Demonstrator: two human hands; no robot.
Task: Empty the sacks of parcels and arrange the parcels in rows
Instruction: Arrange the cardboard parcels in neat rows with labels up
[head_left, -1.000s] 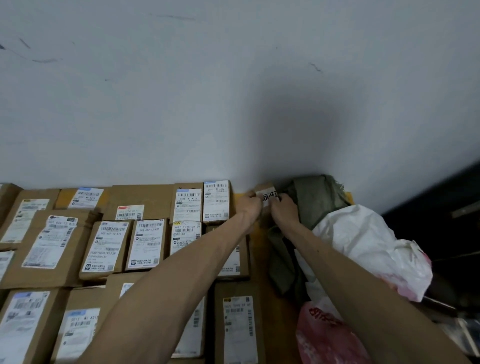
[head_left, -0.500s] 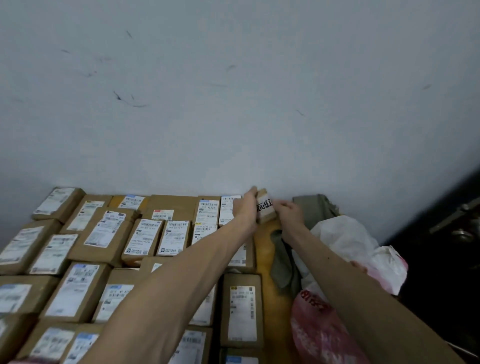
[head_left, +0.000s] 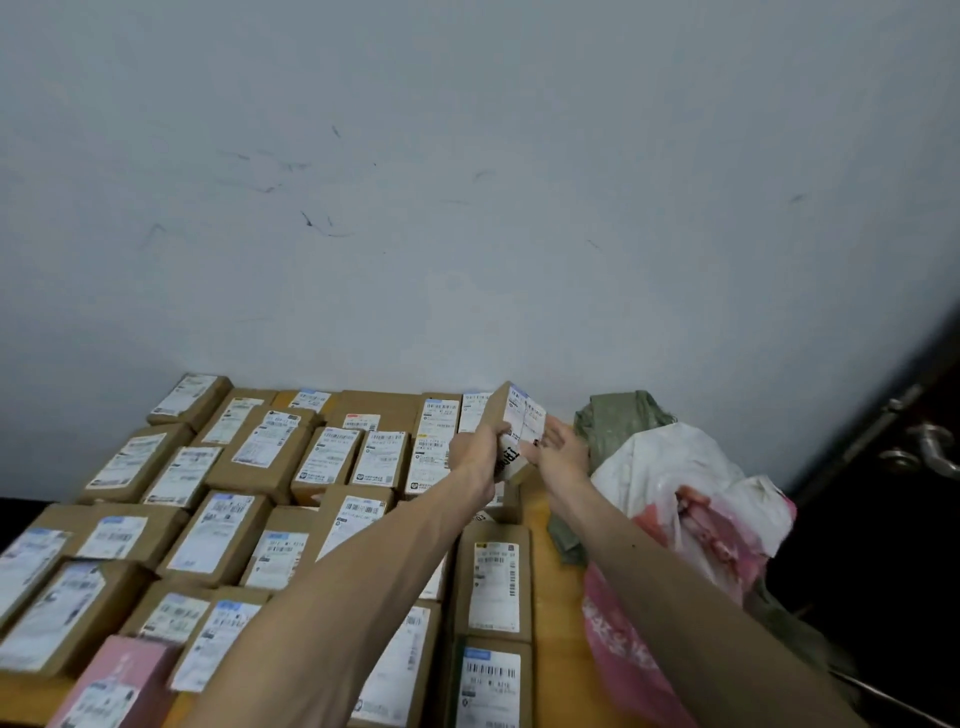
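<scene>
Lifting and tilting: small parcel (head_left: 521, 423), lower a moment ago, is now raised off the desk (head_left: 544, 582) at the right end of the back row, so placement looks close. Left hand (head_left: 478, 449) grips its left edge, fingers curled. Right hand (head_left: 560, 448) is open, straight fingers steadying its right face.

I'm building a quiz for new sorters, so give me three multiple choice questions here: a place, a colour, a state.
1. Where is the green sack? A. against the wall, right of the rows B. atop the rows C. left of the rows
2. Colour of the near-left parcel? A. blue B. pink C. black
3. The small parcel is: A. flat in a row B. in a bag C. gripped by the left hand
A, it bunches by the wall; B, plainly pink; C, fingers curl round it.
</scene>
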